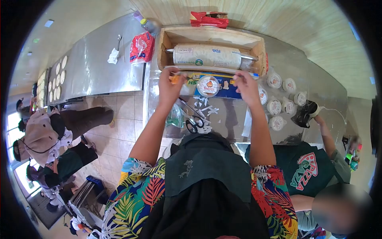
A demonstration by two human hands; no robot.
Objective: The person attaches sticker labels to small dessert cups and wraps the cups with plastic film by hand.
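Observation:
Both my hands are raised on either side of a round lidded cup with a printed label, which rests on a blue and yellow printed box. My left hand is closed in a pinch left of the cup, with something orange by its fingers. To the right of the cup, the fingers of my right hand are also pinched together. What either pinch holds is too small to make out. Black-handled scissors lie nearer me among cut white paper strips.
A wooden box holding a plastic roll stands behind the cup. Several lidded cups are at right. There a co-worker's hand touches a black corded device. A red bag sits at left.

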